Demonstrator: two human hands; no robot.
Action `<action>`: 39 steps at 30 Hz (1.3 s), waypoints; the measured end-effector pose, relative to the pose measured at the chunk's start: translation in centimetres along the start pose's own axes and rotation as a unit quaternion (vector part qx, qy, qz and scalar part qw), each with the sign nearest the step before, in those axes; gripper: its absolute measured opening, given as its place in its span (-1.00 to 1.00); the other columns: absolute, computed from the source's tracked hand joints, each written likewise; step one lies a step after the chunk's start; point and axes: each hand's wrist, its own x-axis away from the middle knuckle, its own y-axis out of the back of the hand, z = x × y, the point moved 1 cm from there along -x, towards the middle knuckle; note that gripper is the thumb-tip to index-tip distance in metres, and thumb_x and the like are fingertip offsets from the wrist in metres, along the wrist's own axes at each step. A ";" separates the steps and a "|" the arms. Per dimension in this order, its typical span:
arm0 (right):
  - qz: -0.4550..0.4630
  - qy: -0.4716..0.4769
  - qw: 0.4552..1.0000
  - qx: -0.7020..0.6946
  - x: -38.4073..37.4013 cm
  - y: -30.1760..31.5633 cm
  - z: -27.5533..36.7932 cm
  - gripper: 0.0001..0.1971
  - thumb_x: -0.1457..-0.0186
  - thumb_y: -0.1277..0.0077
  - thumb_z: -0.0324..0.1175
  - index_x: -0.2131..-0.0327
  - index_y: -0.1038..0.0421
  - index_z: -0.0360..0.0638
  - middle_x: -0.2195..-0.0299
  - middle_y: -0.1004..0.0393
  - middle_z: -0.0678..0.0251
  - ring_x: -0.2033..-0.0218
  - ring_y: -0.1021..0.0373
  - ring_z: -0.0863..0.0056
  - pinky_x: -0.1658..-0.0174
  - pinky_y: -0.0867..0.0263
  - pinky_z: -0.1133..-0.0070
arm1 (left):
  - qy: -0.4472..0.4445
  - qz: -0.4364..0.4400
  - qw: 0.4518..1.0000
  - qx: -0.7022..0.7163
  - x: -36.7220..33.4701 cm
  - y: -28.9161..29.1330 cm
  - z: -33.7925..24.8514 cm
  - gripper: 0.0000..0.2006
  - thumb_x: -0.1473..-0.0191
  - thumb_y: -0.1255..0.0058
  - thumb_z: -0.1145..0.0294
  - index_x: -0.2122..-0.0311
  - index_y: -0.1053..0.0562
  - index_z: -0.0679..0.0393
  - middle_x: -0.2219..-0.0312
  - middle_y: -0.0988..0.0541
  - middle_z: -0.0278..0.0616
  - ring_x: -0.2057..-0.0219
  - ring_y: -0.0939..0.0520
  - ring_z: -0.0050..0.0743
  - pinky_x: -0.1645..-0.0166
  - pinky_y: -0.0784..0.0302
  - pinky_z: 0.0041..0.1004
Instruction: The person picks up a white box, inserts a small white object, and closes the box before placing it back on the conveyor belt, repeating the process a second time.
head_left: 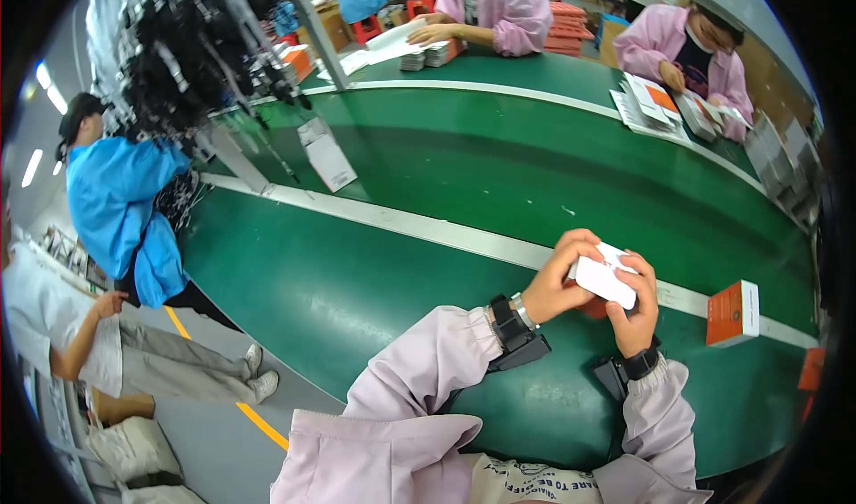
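Both my hands grip a small white box (606,283) above the green bench, near its white dividing rail. My left hand (560,279) closes round the box's left side. My right hand (637,301) has its fingers over the right side and the thumb at the near edge. A bit of orange-red shows beneath the box, partly hidden by my fingers. To the right of my right hand, an orange and white box (733,315) stands upright by the rail.
A white rail (419,226) divides my green bench (312,263) from the green belt (464,161). A white carton (327,156) lies on the belt. Black straps (178,49) hang at upper left. Co-workers in pink sit across; people stand at left. Orange boxes (811,370) are at the right edge.
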 end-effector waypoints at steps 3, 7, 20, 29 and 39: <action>0.001 -0.003 1.000 0.001 -0.2 -0.3 0.0 -0.67 0.32 0.00 -0.48 0.34 -0.27 -0.16 0.21 -0.21 0.17 0.14 -0.16 0.22 0.08 -0.07 0.40 | 0.021 -0.017 0.996 0.089 0.0 -0.5 -1.3 -0.69 0.27 -0.01 0.51 0.29 -0.30 0.12 0.20 -0.17 -0.19 0.11 -0.22 -0.33 0.06 -0.16 -0.43; -0.002 -0.013 0.999 0.034 -0.1 -0.6 0.3 -0.70 0.28 0.01 -0.45 0.33 -0.27 -0.16 0.21 -0.20 0.16 0.14 -0.15 0.23 0.09 -0.07 0.42 | 0.013 -0.027 0.999 -0.024 -0.3 -0.5 -1.1 -0.69 0.27 -0.01 0.49 0.30 -0.30 0.13 0.22 -0.20 -0.16 0.14 -0.25 -0.33 0.08 -0.18 -0.45; 0.085 0.045 0.994 0.054 -0.3 0.1 1.2 -0.81 0.23 0.04 -0.50 0.41 -0.31 -0.10 0.23 -0.22 0.19 0.10 -0.12 0.18 0.09 -0.05 0.39 | 0.014 -0.043 0.998 -0.045 0.0 -0.2 -1.2 -0.80 0.18 0.09 0.54 0.35 -0.30 0.16 0.28 -0.23 -0.16 0.23 -0.30 -0.34 0.13 -0.20 -0.45; 0.089 0.014 0.996 -0.002 0.2 1.7 1.7 -0.79 0.26 0.04 -0.55 0.42 -0.28 -0.16 0.22 -0.22 0.20 0.08 -0.10 0.21 0.04 0.01 0.40 | 0.044 -0.086 0.995 0.007 0.0 0.7 -0.2 -0.81 0.09 0.14 0.47 0.29 -0.27 0.15 0.26 -0.28 -0.22 0.23 -0.32 -0.47 0.13 -0.22 -0.51; -0.197 -0.117 0.927 0.296 7.0 15.5 -4.6 -0.84 0.03 0.16 -0.52 0.30 -0.23 -0.25 0.08 -0.16 0.15 0.02 -0.07 0.30 -0.03 0.09 0.48 | 0.115 -0.460 0.874 -0.106 3.8 16.5 1.2 -0.68 0.15 0.01 0.47 0.23 -0.22 0.14 0.35 -0.32 -0.29 0.33 -0.35 -0.54 0.24 -0.29 -0.55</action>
